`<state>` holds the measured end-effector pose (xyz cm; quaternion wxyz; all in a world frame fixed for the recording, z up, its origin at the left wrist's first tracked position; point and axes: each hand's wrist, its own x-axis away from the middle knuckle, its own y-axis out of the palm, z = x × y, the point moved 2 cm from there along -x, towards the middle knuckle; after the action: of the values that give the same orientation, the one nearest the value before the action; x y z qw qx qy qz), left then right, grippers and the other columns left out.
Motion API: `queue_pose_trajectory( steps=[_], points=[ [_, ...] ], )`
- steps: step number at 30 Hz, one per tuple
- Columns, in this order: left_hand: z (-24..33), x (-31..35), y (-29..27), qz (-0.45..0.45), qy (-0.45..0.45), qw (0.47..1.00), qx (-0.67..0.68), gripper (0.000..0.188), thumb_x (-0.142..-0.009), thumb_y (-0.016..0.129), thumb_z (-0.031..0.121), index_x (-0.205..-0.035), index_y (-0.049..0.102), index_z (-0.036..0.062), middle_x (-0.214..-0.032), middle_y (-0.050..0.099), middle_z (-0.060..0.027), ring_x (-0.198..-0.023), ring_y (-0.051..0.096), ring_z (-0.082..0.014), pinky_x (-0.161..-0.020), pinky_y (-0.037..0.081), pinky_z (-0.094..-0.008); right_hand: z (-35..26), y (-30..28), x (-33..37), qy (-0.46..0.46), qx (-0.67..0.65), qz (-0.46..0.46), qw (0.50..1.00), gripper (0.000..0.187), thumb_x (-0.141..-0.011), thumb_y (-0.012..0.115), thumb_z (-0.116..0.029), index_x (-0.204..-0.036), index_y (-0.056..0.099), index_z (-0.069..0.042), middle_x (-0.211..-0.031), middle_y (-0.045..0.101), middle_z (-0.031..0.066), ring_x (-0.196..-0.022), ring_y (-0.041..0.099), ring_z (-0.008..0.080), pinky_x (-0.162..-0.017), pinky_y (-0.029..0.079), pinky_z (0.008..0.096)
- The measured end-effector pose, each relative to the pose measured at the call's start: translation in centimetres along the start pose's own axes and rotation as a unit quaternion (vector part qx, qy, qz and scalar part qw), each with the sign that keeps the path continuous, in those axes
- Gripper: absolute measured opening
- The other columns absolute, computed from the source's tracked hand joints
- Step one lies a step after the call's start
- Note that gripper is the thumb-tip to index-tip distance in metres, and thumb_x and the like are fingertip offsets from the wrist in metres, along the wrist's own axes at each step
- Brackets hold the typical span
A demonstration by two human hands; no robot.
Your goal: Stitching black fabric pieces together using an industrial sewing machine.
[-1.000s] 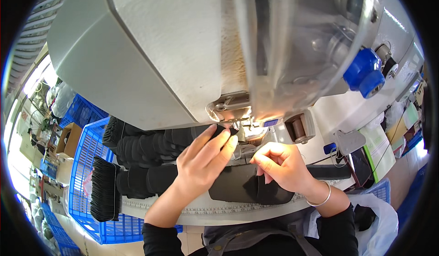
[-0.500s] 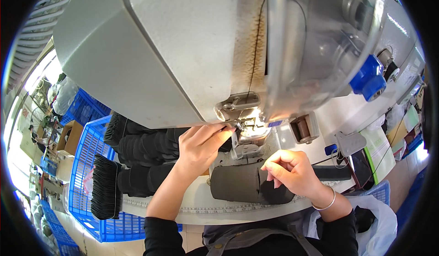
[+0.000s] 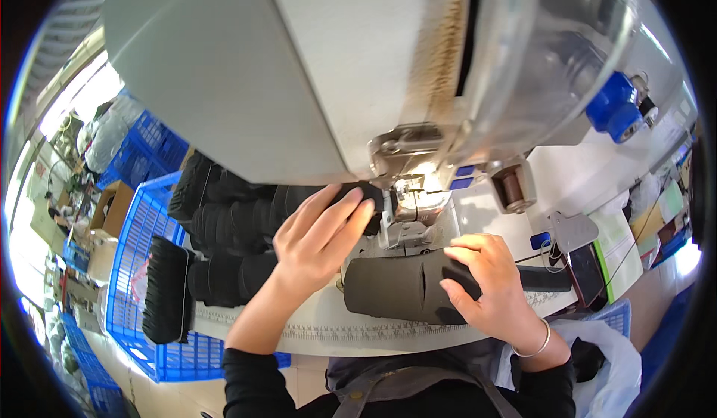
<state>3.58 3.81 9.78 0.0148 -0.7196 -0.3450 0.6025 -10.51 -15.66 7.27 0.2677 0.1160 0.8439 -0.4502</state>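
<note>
White sewing table with ruler tape along near edge; blue plastic basket well left of left fingers. Left hand: fingers stretched, loose, over black fabric pieces, just left of sewing machine needle area. Right hand: thumb and index parted at dark grey fabric bundle, lying under and left of those fingers; can't tell if gripping.

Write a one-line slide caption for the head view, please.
At a sewing machine, the left hand lies over black fabric pieces, the right hand over a dark grey bundle.
</note>
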Motion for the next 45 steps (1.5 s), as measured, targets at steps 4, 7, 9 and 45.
queue_pose_trajectory(
  steps=[4, 7, 9, 45],
  points=[
    [0.0, 5.6, -4.7, -0.050, 0.030, 0.995, -0.078, 0.017, -0.069, 0.071, -0.003, -0.085, 0.069, 0.0024, -0.088, 0.066, -0.0108, -0.083, 0.066, -0.0303, -0.066, 0.058, -0.0351, 1.4, 0.0, 1.5, 0.050, 0.075, -0.078, 0.993, 0.064, -0.070, 0.075, -0.030, -0.119, 0.052, 0.003, -0.117, 0.053, 0.0189, -0.108, 0.051, 0.0349, -0.093, 0.040, 0.0424],
    [0.7, 11.5, -7.8, -0.129, 0.060, 0.983, -0.119, 0.016, -0.072, 0.069, 0.000, -0.088, 0.068, 0.0027, -0.093, 0.066, -0.0118, -0.087, 0.065, -0.0333, -0.068, 0.058, -0.0384, 2.0, 0.0, 1.5, 0.094, 0.047, -0.111, 0.988, 0.070, -0.066, 0.078, -0.034, -0.119, 0.051, 0.004, -0.118, 0.054, 0.0188, -0.108, 0.052, 0.0360, -0.093, 0.041, 0.0428],
    [1.4, 14.9, -8.5, -0.215, 0.026, 0.969, -0.116, 0.021, -0.074, 0.068, 0.004, -0.095, 0.067, 0.0039, -0.098, 0.065, -0.0105, -0.093, 0.064, -0.0318, -0.077, 0.055, -0.0402, 2.0, 0.0, 1.2, 0.093, 0.035, -0.113, 0.989, 0.072, -0.062, 0.080, -0.033, -0.117, 0.052, 0.004, -0.117, 0.055, 0.0188, -0.108, 0.052, 0.0359, -0.093, 0.041, 0.0431],
    [3.3, 0.3, -0.5, -0.058, -0.392, 0.776, 0.491, 0.016, -0.083, 0.068, 0.003, -0.083, 0.052, 0.0006, -0.090, 0.059, -0.0083, -0.074, 0.052, -0.0092, -0.067, 0.041, -0.0192, -0.4, 0.8, -0.5, 0.086, -0.293, 0.035, 0.951, 0.015, -0.080, 0.070, -0.003, -0.094, 0.065, 0.001, -0.078, 0.064, 0.0088, -0.062, 0.066, 0.0124, -0.054, 0.051, 0.0210]
  ],
)
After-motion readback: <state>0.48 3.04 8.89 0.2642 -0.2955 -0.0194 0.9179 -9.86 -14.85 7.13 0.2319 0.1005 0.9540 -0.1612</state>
